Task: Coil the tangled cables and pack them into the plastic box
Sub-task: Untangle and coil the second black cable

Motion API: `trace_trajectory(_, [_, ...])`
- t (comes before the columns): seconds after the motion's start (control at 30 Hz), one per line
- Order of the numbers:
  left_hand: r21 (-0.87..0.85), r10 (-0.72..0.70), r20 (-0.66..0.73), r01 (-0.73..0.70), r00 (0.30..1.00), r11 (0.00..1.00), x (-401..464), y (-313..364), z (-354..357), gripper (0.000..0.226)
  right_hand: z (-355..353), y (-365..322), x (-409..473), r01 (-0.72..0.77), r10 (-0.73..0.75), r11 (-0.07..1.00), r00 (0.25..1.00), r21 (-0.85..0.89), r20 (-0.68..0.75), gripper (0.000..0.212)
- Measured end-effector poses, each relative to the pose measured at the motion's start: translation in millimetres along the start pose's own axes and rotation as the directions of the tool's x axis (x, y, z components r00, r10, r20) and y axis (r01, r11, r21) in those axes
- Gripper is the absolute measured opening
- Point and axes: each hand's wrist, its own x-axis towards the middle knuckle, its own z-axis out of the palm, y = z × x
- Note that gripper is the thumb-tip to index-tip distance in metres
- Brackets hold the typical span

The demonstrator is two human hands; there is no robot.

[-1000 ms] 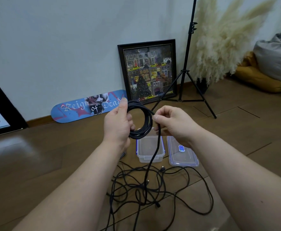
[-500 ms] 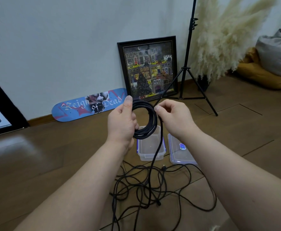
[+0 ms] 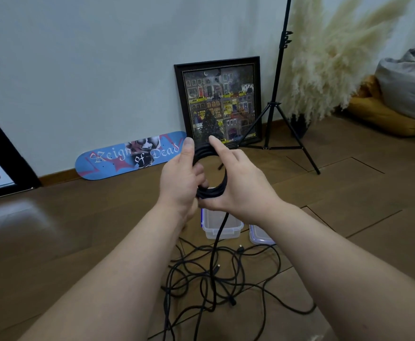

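Above the floor tangle | left hand grips cable coil | right hand wraps the coil, fingers mostly straight | tip: keep loops even, feed slack slowly | plastic box waiting open just below

wooden floor | tangled cables | plastic box | lid | skateboard deck

Two hands, the left hand and right hand; one black cable coil; one tangle of cables; one clear plastic box; one lid; one skateboard deck; one framed picture; one tripod.
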Motion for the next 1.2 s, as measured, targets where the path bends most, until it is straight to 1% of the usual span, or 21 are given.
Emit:
trace_trajectory(0.07, [-0.029, -0.041, 0.06, 0.043, 0.997, 0.999, 0.3, 0.4, -1.5, 0.035, 0.2, 2.6, 2.0, -0.022, 0.024, 0.999, 0.999, 0.04, -0.046, 0.114])
trace_trajectory(0.13, [-0.028, -0.055, 0.09, 0.058, 0.994, 0.998, 0.4, -0.2, -1.9, 0.036, 1.1, 5.4, 3.8, -0.041, 0.044, 0.998, 0.997, 0.056, -0.065, 0.114])
trace_trajectory(0.3, [0.046, -0.009, 0.071, 0.006, 0.997, 0.999, 0.1, -0.7, -1.9, 0.033, 4.7, 4.3, 4.5, -0.058, 0.061, 0.997, 0.995, 0.044, -0.078, 0.114])
trace_trajectory(0.43, [0.112, 0.037, 0.021, -0.04, 0.999, 0.993, -1.5, -3.6, -1.1, 0.033, 3.7, 3.4, 4.9, -0.021, 0.023, 0.998, 0.999, 0.062, -0.036, 0.11])
trace_trajectory(0.5, [0.127, 0.049, 0.004, -0.049, 0.999, 0.991, -0.1, -3.3, -2.2, 0.031, 0.6, 2.7, 3.8, 0.019, -0.019, 0.997, 1.0, 0.081, 0.01, 0.115])
trace_trajectory(0.57, [0.144, 0.058, -0.008, -0.057, 0.998, 0.988, 1.8, -2.5, -4.0, 0.026, -2.1, 3.4, 2.3, 0.05, -0.052, 0.998, 0.995, 0.033, 0.083, 0.124])
trace_trajectory(0.67, [0.178, 0.07, 0.008, -0.071, 0.997, 0.981, 3.0, -4.0, -5.9, 0.022, -3.6, 4.4, 1.4, 0.041, -0.031, 0.995, 0.993, -0.088, 0.113, 0.128])
trace_trajectory(0.8, [0.184, 0.043, -0.011, -0.04, 0.999, 0.982, 3.5, -7.7, -4.5, 0.025, 1.5, 1.8, 0.8, -0.004, 0.017, 0.994, 0.992, -0.108, 0.124, 0.129])
trace_trajectory(0.93, [0.141, 0.025, -0.012, -0.023, 1.0, 0.99, 2.4, -9.6, -3.7, 0.028, 4.0, 3.3, 4.6, -0.039, 0.043, 0.998, 0.995, -0.052, 0.087, 0.118])
trace_trajectory(1.0, [0.146, 0.034, 0.037, -0.039, 0.999, 0.989, 1.4, -10.6, -3.9, 0.029, 4.0, 8.8, 6.8, -0.055, 0.056, 0.998, 0.998, -0.002, 0.031, 0.111])
trace_trajectory(1.07, [0.12, 0.033, 0.11, -0.046, 0.993, 0.992, 0.3, -9.8, -5.4, 0.026, 3.4, 14.0, 8.0, -0.059, 0.06, 0.995, 0.998, 0.083, -0.017, 0.108])
trace_trajectory(1.13, [0.085, 0.022, 0.181, -0.038, 0.983, 0.996, -0.1, -7.8, -7.7, 0.029, 3.4, 17.1, 9.0, -0.042, 0.048, 0.983, 0.998, 0.179, -0.029, 0.109])
trace_trajectory(1.2, [0.051, 0.015, 0.215, -0.026, 0.976, 0.998, -0.7, -7.5, -9.0, 0.036, 4.7, 18.8, 10.1, -0.018, 0.027, 0.967, 0.999, 0.253, -0.034, 0.109])
